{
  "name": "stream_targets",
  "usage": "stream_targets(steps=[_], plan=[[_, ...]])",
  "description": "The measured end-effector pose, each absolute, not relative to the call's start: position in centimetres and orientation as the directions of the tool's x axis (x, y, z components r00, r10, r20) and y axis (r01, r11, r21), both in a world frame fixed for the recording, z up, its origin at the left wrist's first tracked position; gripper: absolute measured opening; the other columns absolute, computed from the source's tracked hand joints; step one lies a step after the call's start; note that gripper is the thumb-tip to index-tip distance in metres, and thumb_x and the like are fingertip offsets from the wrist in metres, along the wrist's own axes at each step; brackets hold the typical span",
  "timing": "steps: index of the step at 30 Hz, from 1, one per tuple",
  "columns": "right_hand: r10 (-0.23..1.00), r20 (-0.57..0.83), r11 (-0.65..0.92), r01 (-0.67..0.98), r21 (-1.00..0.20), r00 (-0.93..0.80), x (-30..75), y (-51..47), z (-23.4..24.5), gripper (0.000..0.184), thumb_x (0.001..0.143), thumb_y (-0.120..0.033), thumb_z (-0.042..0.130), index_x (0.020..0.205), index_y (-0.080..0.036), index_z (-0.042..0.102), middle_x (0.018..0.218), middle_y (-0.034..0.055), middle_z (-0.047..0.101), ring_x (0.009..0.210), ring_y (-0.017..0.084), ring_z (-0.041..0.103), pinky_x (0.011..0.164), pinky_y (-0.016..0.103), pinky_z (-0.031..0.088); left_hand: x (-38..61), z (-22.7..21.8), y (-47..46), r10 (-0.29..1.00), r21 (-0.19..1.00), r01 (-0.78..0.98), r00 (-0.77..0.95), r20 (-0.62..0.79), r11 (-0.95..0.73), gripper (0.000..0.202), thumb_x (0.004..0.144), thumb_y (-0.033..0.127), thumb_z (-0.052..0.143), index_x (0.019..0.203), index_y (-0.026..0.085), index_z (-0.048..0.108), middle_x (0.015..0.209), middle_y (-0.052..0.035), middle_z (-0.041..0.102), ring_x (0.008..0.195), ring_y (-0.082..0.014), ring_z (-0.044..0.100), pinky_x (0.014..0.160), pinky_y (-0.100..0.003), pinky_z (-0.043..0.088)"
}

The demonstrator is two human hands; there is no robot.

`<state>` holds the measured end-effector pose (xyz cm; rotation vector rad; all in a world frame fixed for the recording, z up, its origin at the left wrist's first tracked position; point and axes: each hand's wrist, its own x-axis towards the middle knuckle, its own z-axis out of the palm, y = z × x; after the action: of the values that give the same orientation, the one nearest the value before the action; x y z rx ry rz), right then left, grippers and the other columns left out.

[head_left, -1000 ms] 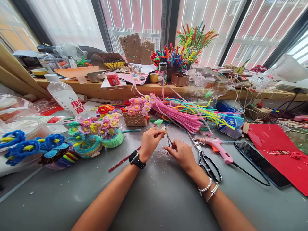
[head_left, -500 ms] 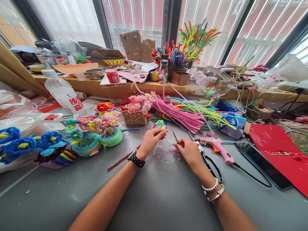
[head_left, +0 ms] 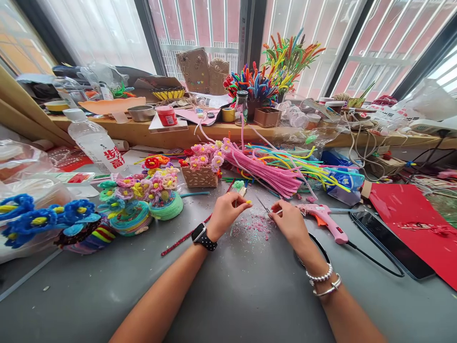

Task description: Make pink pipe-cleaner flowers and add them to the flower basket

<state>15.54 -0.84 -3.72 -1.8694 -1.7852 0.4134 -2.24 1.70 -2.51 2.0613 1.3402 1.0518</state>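
My left hand (head_left: 228, 214) is closed in a pinch, with a small yellow piece (head_left: 249, 202) at its fingertips. A pale green fuzzy flower (head_left: 238, 185) shows just beyond these fingers; whether the same hand holds it I cannot tell. In my right hand (head_left: 290, 220) is a pair of slim metal tweezers (head_left: 263, 205), their points facing away and toward the left. The tips and the yellow piece are apart. Pink and pale clippings (head_left: 255, 226) lie scattered between the hands. Scissors with black handles (head_left: 323, 247) lie partly hidden under my right wrist.
A pink glue gun (head_left: 326, 221) and a phone (head_left: 389, 243) lie at right, near red paper (head_left: 417, 228). Pink pipe cleaners (head_left: 267, 171) are heaped behind the hands. Pots of fuzzy flowers (head_left: 166, 205) stand at left, beside a water bottle (head_left: 94, 143). A dark red glittery stem (head_left: 182, 240) lies by my left wrist.
My right hand has moved a little to the right with the tweezers, away from my left hand. My left hand has turned slightly, and the yellow piece now shows at its fingertips.
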Motion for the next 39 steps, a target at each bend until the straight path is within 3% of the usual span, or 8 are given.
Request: stream_targets(steps=[5, 9, 17, 32, 39], plan=[[0.921, 0.379, 0.319, 0.726, -0.609, -0.087, 14.8, -1.2, -3.6, 0.018, 0.08, -0.026, 0.047, 0.087, -0.014, 0.058, 0.084, 0.0074, 0.061, 0.07, 0.016, 0.057, 0.068, 0.029, 0.045, -2.1, -2.7, 1.5, 0.88, 0.607, 0.638, 0.33, 0.341, -0.475, 0.018, 0.07, 0.031, 0.06, 0.063, 0.014, 0.06, 0.065, -0.0013, 0.06, 0.061, -0.0113, 0.05, 0.06, -0.022, 0.037], [0.868, 0.447, 0.463, 0.675, -0.574, -0.215, 14.0, -1.4, -4.0, 0.024, 0.082, -0.029, 0.045, 0.099, -0.016, 0.058, 0.089, 0.0082, 0.06, 0.079, 0.018, 0.057, 0.069, 0.031, 0.047, -2.0, -2.8, 1.2, 0.86, 0.536, 0.673, 0.384, 0.335, -0.509, 0.015, 0.073, 0.027, 0.058, 0.066, 0.014, 0.061, 0.069, -0.0029, 0.06, 0.066, -0.0129, 0.053, 0.063, -0.023, 0.039], [0.854, 0.461, 0.474, 0.727, -0.497, -0.242, 13.7, -1.7, -4.1, 0.014, 0.082, -0.022, 0.047, 0.081, -0.016, 0.06, 0.077, 0.005, 0.06, 0.075, 0.017, 0.056, 0.065, 0.028, 0.046, -1.7, -3.2, 0.9, 0.828, 0.481, 0.674, 0.451, 0.333, -0.56, 0.014, 0.077, 0.024, 0.052, 0.072, 0.016, 0.061, 0.074, -0.0033, 0.06, 0.068, -0.0125, 0.054, 0.062, -0.022, 0.04], [0.795, 0.541, 0.497, 0.808, -0.317, -0.276, 13.2, -2.2, -4.0, 0.022, 0.08, -0.015, 0.046, 0.1, -0.017, 0.058, 0.086, 0.0054, 0.061, 0.078, 0.017, 0.057, 0.069, 0.027, 0.045, -1.6, -3.2, 0.6, 0.837, 0.369, 0.757, 0.436, 0.332, -0.54, 0.015, 0.076, 0.021, 0.05, 0.064, 0.016, 0.058, 0.069, -0.0027, 0.058, 0.065, -0.0136, 0.055, 0.059, -0.023, 0.038], [0.81, 0.538, 0.49, 0.776, -0.398, -0.235, 13.1, -2.2, -4.1, 0.016, 0.082, -0.017, 0.045, 0.088, -0.016, 0.06, 0.081, 0.0059, 0.06, 0.072, 0.015, 0.057, 0.066, 0.026, 0.046, -1.7, -2.9, 0.6, 0.857, 0.447, 0.731, 0.423, 0.296, -0.515, 0.014, 0.077, 0.025, 0.051, 0.07, 0.016, 0.06, 0.075, -0.0033, 0.059, 0.066, -0.013, 0.055, 0.061, -0.023, 0.04]])
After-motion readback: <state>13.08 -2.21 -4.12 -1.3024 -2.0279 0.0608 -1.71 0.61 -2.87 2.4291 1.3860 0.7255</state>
